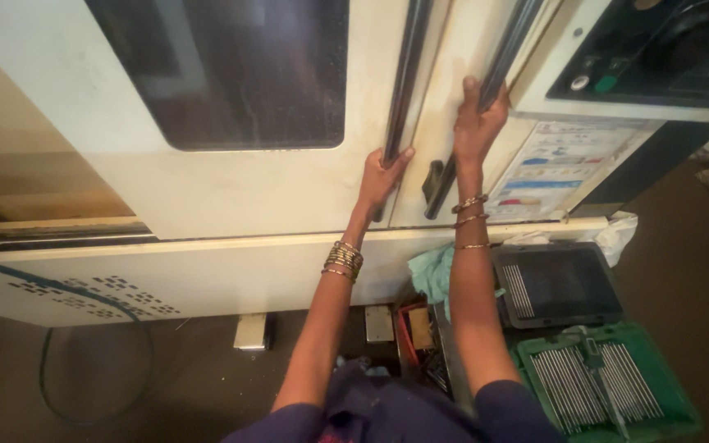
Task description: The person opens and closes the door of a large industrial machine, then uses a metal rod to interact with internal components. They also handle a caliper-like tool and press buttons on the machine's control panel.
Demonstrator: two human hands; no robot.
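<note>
Machine doors (231, 184): painted metal, cream, grimy semi-gloss. Door handles (404, 78): dark glossy metal bars. Window (231, 70): dark smooth glass. Green crate (666, 402): plastic, holding bare metal rods (572, 385).

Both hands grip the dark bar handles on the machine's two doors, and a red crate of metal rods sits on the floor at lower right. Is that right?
Not quite: the crate of metal rods is green, not red, as the head view shows. The rest holds: the left hand grips the left door's bar handle, and the right hand grips the right door's bar handle.

two dark vertical door handles (404, 82) on shut cream doors (223, 176).
</note>
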